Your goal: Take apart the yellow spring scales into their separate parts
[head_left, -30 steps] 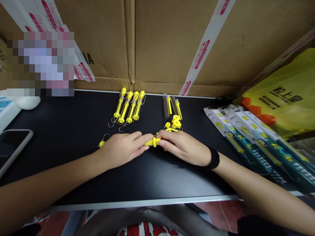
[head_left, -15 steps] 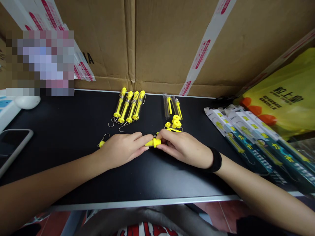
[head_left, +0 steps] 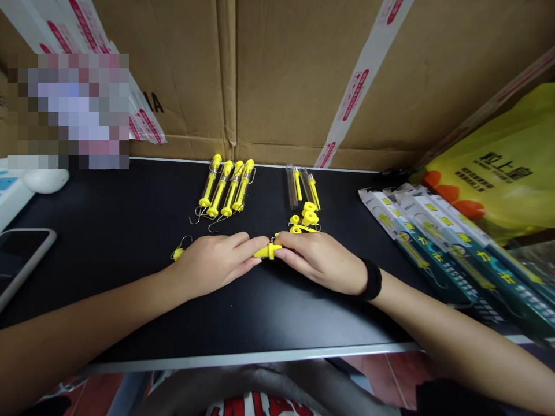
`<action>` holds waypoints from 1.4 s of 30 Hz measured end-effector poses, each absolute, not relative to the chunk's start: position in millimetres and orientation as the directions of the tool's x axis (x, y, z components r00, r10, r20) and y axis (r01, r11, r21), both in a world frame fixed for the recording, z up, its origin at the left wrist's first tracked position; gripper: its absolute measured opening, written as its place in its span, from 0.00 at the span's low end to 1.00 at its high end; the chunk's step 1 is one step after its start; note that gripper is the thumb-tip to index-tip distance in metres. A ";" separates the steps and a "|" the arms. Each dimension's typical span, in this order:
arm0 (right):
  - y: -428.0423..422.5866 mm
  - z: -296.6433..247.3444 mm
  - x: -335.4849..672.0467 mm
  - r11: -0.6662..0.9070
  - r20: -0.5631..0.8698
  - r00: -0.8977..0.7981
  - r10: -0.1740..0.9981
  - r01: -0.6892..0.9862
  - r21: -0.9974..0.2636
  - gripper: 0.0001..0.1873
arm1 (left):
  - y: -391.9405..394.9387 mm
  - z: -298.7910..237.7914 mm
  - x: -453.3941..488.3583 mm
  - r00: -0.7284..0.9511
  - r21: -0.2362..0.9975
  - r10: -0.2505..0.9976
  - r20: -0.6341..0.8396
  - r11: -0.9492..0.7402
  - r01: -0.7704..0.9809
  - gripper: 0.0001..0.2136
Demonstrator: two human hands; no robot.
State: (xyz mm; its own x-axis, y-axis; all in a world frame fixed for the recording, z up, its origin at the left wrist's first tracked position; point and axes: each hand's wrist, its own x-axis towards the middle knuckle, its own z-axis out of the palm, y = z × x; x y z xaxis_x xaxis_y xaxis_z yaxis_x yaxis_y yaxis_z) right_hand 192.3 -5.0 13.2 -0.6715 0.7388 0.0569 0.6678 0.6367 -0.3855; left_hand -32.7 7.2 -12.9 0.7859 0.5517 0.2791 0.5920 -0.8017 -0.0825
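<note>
My left hand (head_left: 221,257) is closed around the tube of a yellow spring scale (head_left: 262,252), most of which it hides. The scale's hook end (head_left: 178,253) sticks out past the left side of that hand. At the other end, my right hand (head_left: 323,263) pinches the yellow cap between thumb and fingers. Behind my right fingers lie loose yellow caps (head_left: 310,217) and small parts with wire. Several whole spring scales (head_left: 220,188) with hooks lie side by side at the back. Clear tubes (head_left: 291,188) and yellow inner rods (head_left: 297,184) lie to their right.
Boxed spring scales (head_left: 416,242) are stacked at the right, before a yellow plastic bag (head_left: 498,156). A phone (head_left: 26,260) and a white mouse (head_left: 45,180) sit at the left. A large cardboard box (head_left: 277,75) stands behind the black table (head_left: 243,323).
My right fingers have shifted slightly left over the end of the yellow cap, covering more of it. My left hand keeps its hold on the tube.
</note>
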 end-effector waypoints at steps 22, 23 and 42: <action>-4.8 12.3 194.9 0.684 0.091 -0.687 0.721 0.684 -0.253 0.16 | 8.1 -12.0 -32.6 0.788 -0.069 0.553 0.272 -0.805 0.589 0.14; -4.7 11.9 194.9 0.677 0.088 -0.682 0.726 0.687 -0.264 0.15 | 8.1 -12.1 -32.8 0.787 -0.069 0.555 0.268 -0.804 0.590 0.14; -5.0 14.3 195.5 0.663 0.076 -0.673 0.736 0.693 -0.282 0.14 | 7.2 -11.3 -33.1 0.782 -0.057 0.566 0.260 -0.800 0.598 0.14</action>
State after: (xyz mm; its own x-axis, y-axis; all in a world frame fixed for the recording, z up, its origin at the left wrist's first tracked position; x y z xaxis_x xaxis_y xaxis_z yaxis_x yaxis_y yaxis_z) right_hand 195.5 -5.0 14.3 -0.6730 0.7357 0.0756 0.6932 0.6632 -0.2822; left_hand -33.1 7.2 -11.3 0.7822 0.5663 0.2598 0.5978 -0.7996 -0.0567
